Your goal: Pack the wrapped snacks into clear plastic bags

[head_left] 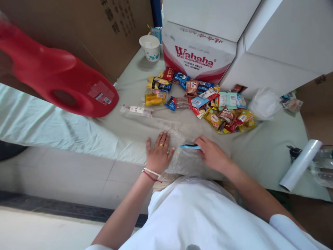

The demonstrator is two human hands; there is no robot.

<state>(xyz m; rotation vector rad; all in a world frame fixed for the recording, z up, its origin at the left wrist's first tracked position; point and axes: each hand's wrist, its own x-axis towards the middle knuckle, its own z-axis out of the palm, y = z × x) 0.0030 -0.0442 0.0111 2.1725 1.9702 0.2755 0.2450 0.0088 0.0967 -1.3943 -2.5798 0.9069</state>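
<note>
Palm down with fingers spread, my left hand [159, 151] lies flat on a sheet of clear plastic film [186, 163] at the table's front edge. A ring and a white bead bracelet are on it. My right hand [210, 152] is closed around one end of a slim blue-and-black tool [189, 146], which looks like a small cutter. The tool points left, toward my left hand, and is just over the film. Beyond both hands lie several wrapped snacks [203, 100] in a loose pile, and a clear packet with a white label [136, 110].
A large red jug [65, 80] stands at the left by a cardboard box [85, 31]. At the back are a paper cup [150, 48], a Wahaha carton [197, 52] and white boxes [283, 41]. To the right are a crumpled white plastic bag [265, 104] and a film roll [300, 165].
</note>
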